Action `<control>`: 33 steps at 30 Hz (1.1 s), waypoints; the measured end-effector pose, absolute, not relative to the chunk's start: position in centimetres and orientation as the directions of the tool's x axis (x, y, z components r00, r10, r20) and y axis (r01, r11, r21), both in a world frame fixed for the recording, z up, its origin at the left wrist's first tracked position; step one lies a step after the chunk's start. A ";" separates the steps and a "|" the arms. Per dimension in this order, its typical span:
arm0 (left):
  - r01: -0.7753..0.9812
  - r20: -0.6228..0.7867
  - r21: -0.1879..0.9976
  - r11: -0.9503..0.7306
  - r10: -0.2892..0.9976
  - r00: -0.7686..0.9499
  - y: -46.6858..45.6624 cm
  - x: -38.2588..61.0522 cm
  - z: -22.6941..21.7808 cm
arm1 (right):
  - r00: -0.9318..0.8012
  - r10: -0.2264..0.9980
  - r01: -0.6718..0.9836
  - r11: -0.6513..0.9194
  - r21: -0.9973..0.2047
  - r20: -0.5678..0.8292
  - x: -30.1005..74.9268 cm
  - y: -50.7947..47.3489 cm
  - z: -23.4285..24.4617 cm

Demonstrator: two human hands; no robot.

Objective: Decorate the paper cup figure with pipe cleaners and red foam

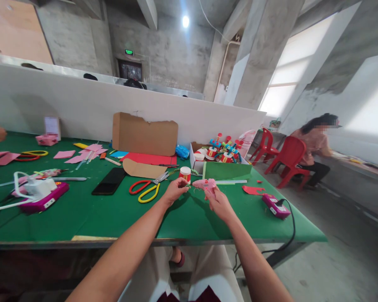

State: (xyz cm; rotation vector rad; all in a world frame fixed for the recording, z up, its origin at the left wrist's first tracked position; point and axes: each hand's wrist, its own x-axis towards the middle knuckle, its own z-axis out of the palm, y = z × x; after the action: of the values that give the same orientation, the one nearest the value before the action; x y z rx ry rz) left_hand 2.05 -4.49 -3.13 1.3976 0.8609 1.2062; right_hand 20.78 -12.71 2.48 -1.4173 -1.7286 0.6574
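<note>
Over the green tabletop [204, 228], your left hand [175, 191] is gripping a red-and-white cup [185, 171], and your right hand [219, 203] is holding a pink glue gun [207, 183] pointed toward it. Scissors [156, 181] are lying beside your left hand; farther back, a box [196, 166] of colourful figures [226, 157] is sitting near the white partition [145, 105].

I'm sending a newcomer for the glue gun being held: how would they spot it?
Find the green table, where two bare arms reach in. The right hand grips the pink glue gun, nozzle toward the left hand. Unlike the red-and-yellow scissors nearby, it is pink and held.
</note>
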 end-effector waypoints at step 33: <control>-0.145 0.213 0.973 -0.181 0.945 0.247 -4.8 1.9 -2.8 | -0.094 0.976 0.643 0.209 -0.737 0.194 20.6 -12.8 3.1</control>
State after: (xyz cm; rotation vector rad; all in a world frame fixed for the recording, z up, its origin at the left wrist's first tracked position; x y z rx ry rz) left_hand 1.94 -4.76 -2.76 1.3747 0.8242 1.2052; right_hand 20.58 -12.79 3.07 -1.5077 -1.8159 0.6348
